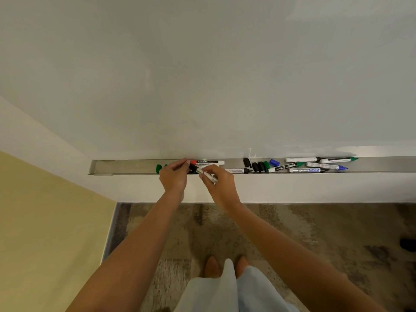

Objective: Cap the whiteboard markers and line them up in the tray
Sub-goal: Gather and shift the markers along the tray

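Observation:
My right hand (pixel 219 184) grips the white barrel of a black marker (pixel 206 174) just above the metal tray (pixel 126 166). My left hand (pixel 174 176) pinches the black cap (pixel 192 167) at that marker's tip. Behind my hands, a red-capped marker (pixel 207 162) lies along the tray's back. A green cap (pixel 158 168) shows left of my left hand. To the right lie an uncapped black marker (pixel 239 170), loose black caps (pixel 257 166), a blue cap (pixel 274 162) and a jumble of several uncapped markers (pixel 315 165).
The whiteboard (pixel 202 75) rises behind the tray. A white ledge (pixel 292 188) runs below it, and a yellow wall (pixel 45 233) stands at the left. My feet (pixel 212 265) are on patterned carpet.

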Demonstrator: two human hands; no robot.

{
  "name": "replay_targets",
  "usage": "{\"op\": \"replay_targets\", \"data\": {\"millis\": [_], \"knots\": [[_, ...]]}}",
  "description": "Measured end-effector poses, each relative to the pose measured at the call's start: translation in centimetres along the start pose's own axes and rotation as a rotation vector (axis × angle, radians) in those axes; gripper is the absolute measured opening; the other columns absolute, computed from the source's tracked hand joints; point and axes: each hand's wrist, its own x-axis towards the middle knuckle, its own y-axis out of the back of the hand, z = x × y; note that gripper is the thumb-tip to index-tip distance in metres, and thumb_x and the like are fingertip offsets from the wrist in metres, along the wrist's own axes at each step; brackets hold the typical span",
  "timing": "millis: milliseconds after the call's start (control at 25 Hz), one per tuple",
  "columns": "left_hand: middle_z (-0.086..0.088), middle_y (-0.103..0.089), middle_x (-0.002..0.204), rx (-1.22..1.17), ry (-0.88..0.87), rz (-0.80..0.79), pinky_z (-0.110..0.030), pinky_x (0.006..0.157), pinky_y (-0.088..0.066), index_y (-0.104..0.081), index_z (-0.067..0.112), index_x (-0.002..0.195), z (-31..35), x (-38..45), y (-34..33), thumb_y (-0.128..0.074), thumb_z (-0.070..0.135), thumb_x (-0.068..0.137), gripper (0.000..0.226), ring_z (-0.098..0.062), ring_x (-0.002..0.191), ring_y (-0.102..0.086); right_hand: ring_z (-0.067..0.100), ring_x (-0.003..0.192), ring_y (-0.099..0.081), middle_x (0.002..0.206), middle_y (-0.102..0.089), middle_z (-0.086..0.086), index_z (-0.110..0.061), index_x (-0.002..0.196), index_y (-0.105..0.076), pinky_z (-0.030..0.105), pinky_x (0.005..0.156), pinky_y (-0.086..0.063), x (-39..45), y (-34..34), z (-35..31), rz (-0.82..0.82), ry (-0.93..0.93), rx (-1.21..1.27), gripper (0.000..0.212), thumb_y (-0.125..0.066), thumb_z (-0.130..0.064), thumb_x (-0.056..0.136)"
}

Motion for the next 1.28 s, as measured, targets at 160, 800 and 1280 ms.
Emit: {"op": "replay_targets", "data": {"millis": [160,800,1280], "knots": [[0.0,-0.072,0.087,0.078,0.041,0.067,-0.037,0.089,-0.056,-0.076,0.016,0.09,-0.6,-0.1,0.1,-0.073,0.013,0.084,0.008,-0.02,0.089,-0.068,0.009,0.071,-0.055,0.09,-0.067,-0.001,-0.014,0.099,-0.067,0.013,0.058,-0.036,-0.5,-0.8,0.0,-0.008,-0.005,-0.084,0.012,-0.064,-0.024,0.093],[-0.003,-0.072,0.091,0.208,0.078,0.104,-0.026,0.074,-0.054,-0.074,0.015,0.091,-0.4,1.0,0.5,-0.071,0.012,0.084,0.009,-0.017,0.086,-0.067,0.012,0.082,-0.057,0.094,-0.067,0.004,-0.009,0.099,-0.068,0.012,0.069,-0.044,-1.1,-3.0,-0.4,0.073,-0.063,-0.076,0.013,-0.065,-0.019,0.092],[-0.004,-0.073,0.091,0.26,0.028,0.048,-0.025,0.069,-0.055,-0.074,0.015,0.096,-2.6,1.7,2.2,-0.071,0.014,0.085,0.012,-0.013,0.075,-0.067,0.007,0.078,-0.062,0.097,-0.071,-0.004,-0.021,0.105,-0.069,0.019,0.067,-0.051,1.4,-0.9,2.5,-0.242,-0.064,-0.197,0.022,-0.067,-0.036,0.089]]}}
